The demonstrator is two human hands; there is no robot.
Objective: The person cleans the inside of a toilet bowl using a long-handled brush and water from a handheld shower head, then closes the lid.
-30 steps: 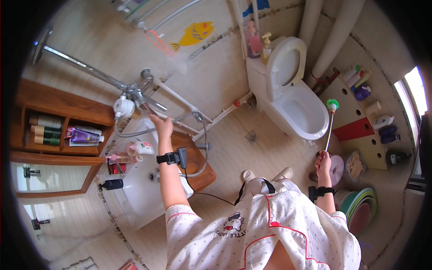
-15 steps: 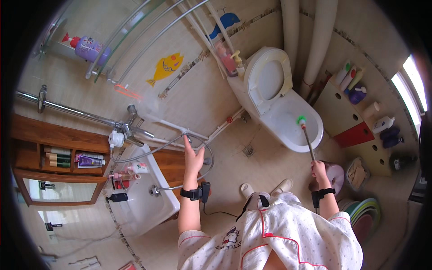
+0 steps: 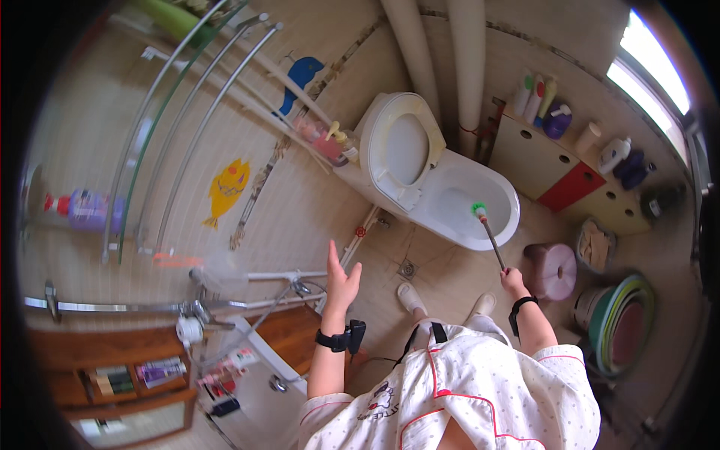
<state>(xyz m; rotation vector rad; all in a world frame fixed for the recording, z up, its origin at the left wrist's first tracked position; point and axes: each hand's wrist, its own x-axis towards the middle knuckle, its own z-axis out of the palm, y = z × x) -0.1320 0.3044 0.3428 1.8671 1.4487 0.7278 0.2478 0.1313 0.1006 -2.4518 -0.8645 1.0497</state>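
A toilet brush (image 3: 492, 243) with a green-bristled head is gripped at its handle end by my right hand (image 3: 513, 281). Its head sits inside the bowl of the white toilet (image 3: 504, 196), whose lid and seat are raised. Whether the bristles touch the bowl's wall, I cannot tell. My left hand (image 3: 342, 286) is held out in the air with thumb and fingers apart and nothing in it. Below it in the picture is the brown wooden counter (image 3: 289, 337) beside the white washbasin (image 3: 262, 401).
To the right stand a mauve stool (image 3: 551, 271), a waste bin (image 3: 596, 247) and stacked basins (image 3: 626, 322). Bottles line a low cabinet (image 3: 532, 146) behind the toilet. Glass and metal shelves (image 3: 161, 135) project at the left. A floor drain (image 3: 407, 268) lies before my feet.
The view has turned, so the basin and shelves sit lower and the toilet further left. My right hand still grips the brush in the bowl; my left hand stays raised and empty.
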